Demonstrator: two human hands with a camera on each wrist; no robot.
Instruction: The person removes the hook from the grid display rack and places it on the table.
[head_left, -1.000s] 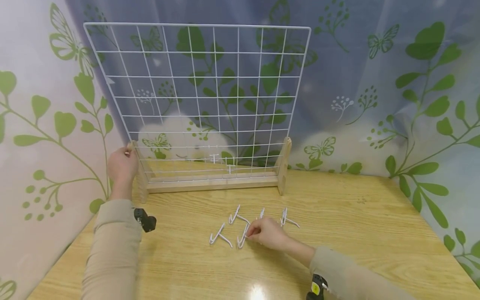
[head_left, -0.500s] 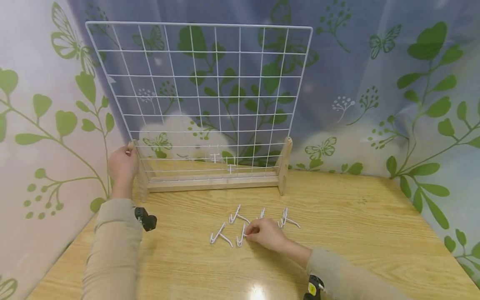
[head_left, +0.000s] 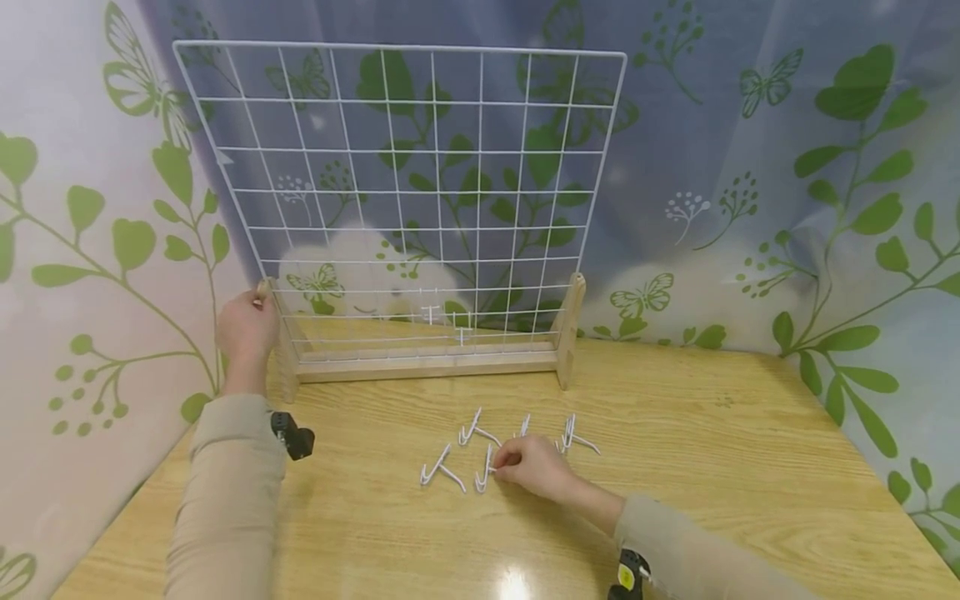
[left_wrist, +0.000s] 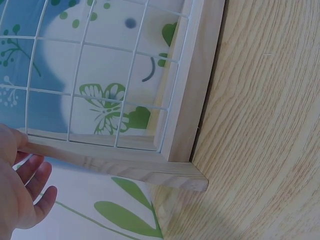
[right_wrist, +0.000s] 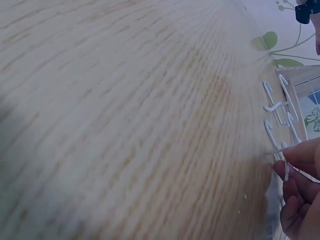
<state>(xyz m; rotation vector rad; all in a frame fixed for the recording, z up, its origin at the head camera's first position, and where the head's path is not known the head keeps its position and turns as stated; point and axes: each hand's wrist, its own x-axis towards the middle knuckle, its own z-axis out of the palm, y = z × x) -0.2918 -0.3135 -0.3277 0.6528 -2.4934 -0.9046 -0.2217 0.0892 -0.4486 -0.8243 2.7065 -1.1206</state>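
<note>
With my right hand point(head_left: 536, 467) I am pinching a white wire hook point(head_left: 483, 475) by its prong, well in from the tabletop's point(head_left: 712, 467) left edge. Four loose hooks point(head_left: 438, 467) are lying about it: one to its left, one nearer the back edge and two to its right (my hand is partly hiding one). With my left hand point(head_left: 247, 329) I am gripping the left upright of the pale wooden stand point(head_left: 427, 367), which is standing near the back edge, towards the left corner. Its white wire grid point(head_left: 397, 191) is rising upright, and two mounted hooks point(head_left: 462, 333) are hanging low on it.
</note>
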